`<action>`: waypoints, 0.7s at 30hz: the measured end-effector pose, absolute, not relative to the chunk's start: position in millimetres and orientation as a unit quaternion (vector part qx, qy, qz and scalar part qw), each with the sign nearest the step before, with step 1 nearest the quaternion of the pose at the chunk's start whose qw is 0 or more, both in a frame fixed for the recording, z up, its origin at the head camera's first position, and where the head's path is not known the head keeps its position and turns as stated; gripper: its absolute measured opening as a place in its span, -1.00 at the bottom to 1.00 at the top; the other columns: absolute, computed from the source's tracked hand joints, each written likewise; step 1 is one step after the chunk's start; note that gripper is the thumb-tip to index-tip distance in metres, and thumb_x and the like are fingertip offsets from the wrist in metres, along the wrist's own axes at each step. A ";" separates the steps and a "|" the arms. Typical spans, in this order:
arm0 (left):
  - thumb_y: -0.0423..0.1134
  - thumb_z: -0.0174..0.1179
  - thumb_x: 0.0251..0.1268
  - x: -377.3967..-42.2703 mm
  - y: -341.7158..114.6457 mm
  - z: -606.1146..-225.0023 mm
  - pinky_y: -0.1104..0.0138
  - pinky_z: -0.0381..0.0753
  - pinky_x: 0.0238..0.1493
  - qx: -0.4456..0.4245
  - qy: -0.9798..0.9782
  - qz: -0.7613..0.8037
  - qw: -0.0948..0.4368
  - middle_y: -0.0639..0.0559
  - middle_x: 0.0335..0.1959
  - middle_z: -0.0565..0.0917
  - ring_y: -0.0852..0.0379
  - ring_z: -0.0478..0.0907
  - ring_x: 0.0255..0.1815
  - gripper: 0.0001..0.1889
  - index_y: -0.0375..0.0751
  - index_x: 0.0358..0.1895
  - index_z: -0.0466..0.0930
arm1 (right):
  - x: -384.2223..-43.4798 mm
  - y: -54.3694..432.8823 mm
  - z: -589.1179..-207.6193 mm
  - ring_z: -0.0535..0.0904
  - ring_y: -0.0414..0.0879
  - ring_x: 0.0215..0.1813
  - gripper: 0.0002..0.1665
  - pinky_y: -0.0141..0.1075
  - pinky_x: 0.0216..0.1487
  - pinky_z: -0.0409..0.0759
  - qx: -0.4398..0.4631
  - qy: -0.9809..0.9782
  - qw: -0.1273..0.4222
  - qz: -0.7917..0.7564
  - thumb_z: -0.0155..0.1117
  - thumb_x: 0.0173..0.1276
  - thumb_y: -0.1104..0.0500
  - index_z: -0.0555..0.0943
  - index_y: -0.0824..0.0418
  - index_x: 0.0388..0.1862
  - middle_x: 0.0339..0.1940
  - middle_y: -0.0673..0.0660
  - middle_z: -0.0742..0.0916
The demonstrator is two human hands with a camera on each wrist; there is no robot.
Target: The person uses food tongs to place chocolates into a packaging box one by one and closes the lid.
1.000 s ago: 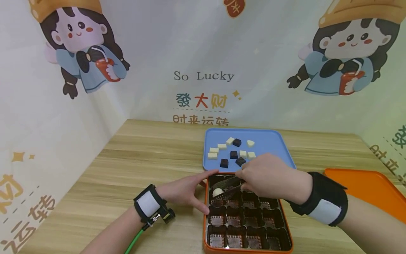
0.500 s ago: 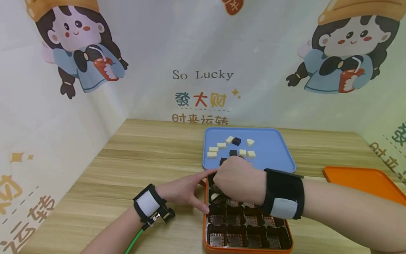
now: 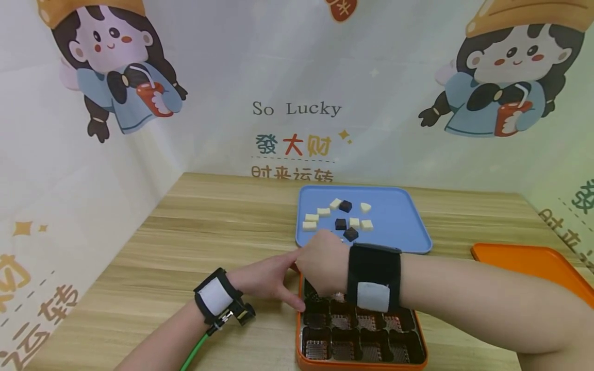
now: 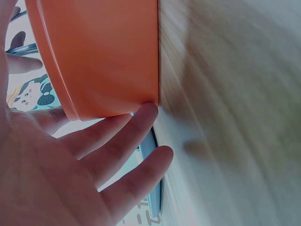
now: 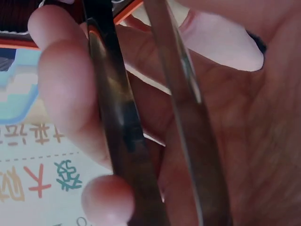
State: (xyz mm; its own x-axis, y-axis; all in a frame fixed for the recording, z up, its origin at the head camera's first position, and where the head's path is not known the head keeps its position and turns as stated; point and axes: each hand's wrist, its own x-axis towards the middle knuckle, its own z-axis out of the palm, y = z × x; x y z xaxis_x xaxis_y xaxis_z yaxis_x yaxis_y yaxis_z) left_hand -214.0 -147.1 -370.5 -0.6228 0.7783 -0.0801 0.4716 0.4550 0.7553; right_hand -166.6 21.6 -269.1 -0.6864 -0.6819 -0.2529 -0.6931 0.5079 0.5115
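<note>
An orange box (image 3: 362,366) with a dark divided insert (image 3: 343,322) stands on the table. My left hand (image 3: 269,281) steadies its left side, thumb at the rim. Seen from the left wrist, straight fingertips (image 4: 149,109) touch the box's lower wall. Above the far left compartments my right hand (image 3: 325,263) grips metal tongs; in the right wrist view the two arms of the tongs (image 5: 124,122) run apart between the fingers and the palm. The ends of the tongs and whatever lies under the right hand are hidden.
Behind the box, a blue tray (image 3: 403,219) bears several cream-white pieces (image 3: 323,212) and dark cubes (image 3: 345,206). An orange tray or lid (image 3: 529,265) lies at the right. A printed cloth (image 3: 371,103) hangs around the table's back and sides.
My right hand has moved left over the box with the tongs, its forearm swinging across. The white ball seen at the tongs' ends earlier is now hidden. My left hand stays put.
</note>
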 end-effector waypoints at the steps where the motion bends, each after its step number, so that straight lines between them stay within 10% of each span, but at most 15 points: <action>1: -0.14 0.59 0.14 -214.1 -147.1 -370.5 0.05 0.31 0.51 0.377 0.824 0.362 0.216 -0.01 0.47 0.45 0.01 0.40 0.42 0.05 -0.11 0.65 0.11 | -166.2 19.0 -268.4 0.23 -0.23 -0.65 -0.72 -0.38 -0.55 0.44 -0.392 0.868 0.014 0.306 0.50 0.28 -0.06 0.67 0.03 -0.50 -0.73 -0.10 0.36; 8: -0.16 0.60 0.12 -215.6 -145.7 -372.6 0.05 0.26 0.54 0.378 0.819 0.372 0.219 0.06 0.42 0.49 0.08 0.38 0.42 -0.10 -0.06 0.52 0.30 | -164.7 12.0 -258.0 0.33 -0.24 -0.60 -0.73 -0.40 -0.44 0.51 -0.377 0.867 0.037 0.324 0.50 0.28 -0.07 0.61 -0.02 -0.48 -0.72 -0.10 0.37; 21: -0.15 0.60 0.13 -212.8 -146.6 -373.2 -0.03 0.36 0.48 0.357 0.834 0.359 0.219 -0.17 0.61 0.26 -0.14 0.50 0.37 0.20 -0.15 0.71 -0.09 | -183.2 88.0 -217.3 0.39 -0.19 -0.59 -0.69 -0.31 -0.47 0.32 -0.370 0.912 0.114 0.134 0.44 0.39 -0.01 0.60 -0.01 -0.53 -0.65 -0.08 0.52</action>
